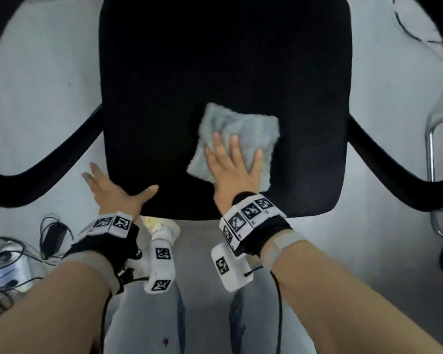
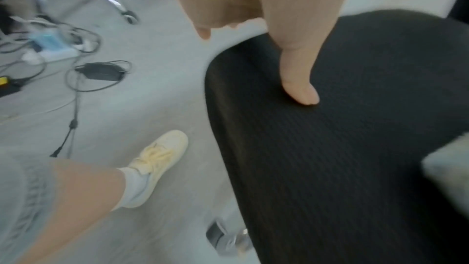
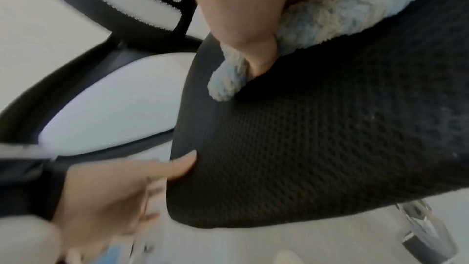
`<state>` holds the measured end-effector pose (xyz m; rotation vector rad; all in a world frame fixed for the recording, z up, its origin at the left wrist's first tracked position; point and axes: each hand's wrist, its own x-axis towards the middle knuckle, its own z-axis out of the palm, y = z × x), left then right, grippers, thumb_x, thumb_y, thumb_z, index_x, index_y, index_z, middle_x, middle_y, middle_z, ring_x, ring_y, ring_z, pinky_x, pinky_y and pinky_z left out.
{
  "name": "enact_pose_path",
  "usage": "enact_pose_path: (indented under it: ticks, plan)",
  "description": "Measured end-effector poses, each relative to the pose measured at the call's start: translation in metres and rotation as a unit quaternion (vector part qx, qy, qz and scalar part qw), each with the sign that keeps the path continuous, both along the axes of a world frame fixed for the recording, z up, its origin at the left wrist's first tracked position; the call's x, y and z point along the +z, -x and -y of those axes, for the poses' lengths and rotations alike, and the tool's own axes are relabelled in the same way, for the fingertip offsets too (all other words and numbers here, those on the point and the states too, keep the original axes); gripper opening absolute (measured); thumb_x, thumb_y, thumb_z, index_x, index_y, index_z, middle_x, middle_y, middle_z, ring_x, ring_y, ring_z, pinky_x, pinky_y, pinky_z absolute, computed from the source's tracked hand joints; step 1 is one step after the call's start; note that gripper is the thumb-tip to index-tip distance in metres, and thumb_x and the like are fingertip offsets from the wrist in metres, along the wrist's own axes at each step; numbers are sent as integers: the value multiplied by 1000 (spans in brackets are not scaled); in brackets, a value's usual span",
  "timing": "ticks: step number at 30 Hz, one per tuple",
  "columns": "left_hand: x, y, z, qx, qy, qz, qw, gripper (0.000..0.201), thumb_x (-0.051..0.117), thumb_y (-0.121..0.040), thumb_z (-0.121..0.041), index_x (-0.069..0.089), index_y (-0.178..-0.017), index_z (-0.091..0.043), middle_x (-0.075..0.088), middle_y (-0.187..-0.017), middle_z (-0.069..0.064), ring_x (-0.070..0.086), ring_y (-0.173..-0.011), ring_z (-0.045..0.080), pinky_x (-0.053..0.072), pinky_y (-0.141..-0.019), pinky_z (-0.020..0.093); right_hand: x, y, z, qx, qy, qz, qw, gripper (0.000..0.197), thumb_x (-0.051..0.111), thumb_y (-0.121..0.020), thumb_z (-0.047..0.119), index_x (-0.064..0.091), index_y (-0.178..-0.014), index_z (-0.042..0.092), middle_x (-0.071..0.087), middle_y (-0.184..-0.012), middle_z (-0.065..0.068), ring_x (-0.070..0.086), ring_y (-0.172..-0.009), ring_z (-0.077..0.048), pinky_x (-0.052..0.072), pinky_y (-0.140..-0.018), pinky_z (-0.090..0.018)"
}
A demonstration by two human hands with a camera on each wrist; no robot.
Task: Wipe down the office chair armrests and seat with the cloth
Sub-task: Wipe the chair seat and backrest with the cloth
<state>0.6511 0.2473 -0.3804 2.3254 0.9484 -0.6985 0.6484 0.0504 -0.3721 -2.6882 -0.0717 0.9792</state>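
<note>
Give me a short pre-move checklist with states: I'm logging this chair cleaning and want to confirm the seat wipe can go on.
1. Cloth lies flat on the seat: ok.
2. Right hand presses the cloth with fingers spread: ok.
3. Left hand steadies the seat's front left corner, thumb on top: ok.
4. Left hand clear of the cloth's path: ok, they are apart.
5. Left armrest and right armrest already wiped: cannot tell.
6. Cables on the floor clear of the shoe: ok, they lie off to the left.
</note>
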Motion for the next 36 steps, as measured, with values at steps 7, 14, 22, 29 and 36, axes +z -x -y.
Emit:
enact_pose_path:
  ticks: [7,14,22,29,36]
  plan:
    - [-3,2,-23,-7,25,-1,1000,55,71,-75,-29,53,-123,-8,61,-122,16,56,-112,35,40,-86,33,-1,5,83,-46,125,23,991,83,39,-85,0,-9,-143,35,-17,-155,10,-16,-142,-16,-11,-110,-55]
    - [3,6,-11,34,2,-18,999,63,72,-74,-34,49,-127,-10,58,-127,13,53,-116,33,39,-87,32,1,9,21,-120,119,-29,985,75,39,-91,9,-11,-144,27,-21,-154,1,-18,-141,-27,-7,-107,-64]
    - [5,-2,-12,26,-4,-39,999,62,73,-75,-26,46,-127,-6,56,-128,14,52,-117,32,38,-87,30,-8,32,8,184,-20,35,982,73,26,-84,7,-4,-144,34,-12,-155,11,-16,-141,-13,-23,-105,-49]
    - [-2,3,-10,51,-4,-58,997,63,76,-71,-30,48,-121,-6,60,-121,16,57,-108,35,43,-82,36,0,8,125,-240,164,14,957,74,43,-91,8,-2,-145,33,-15,-156,4,-15,-143,-19,-5,-113,-56]
    - [-2,4,-5,52,-22,-56,997,58,73,-73,-31,47,-118,-6,61,-113,20,58,-101,38,39,-72,34,1,48,-8,51,-40,-39,997,68,35,-90,11,-1,-145,29,-17,-155,5,-24,-139,-20,-22,-103,-59]
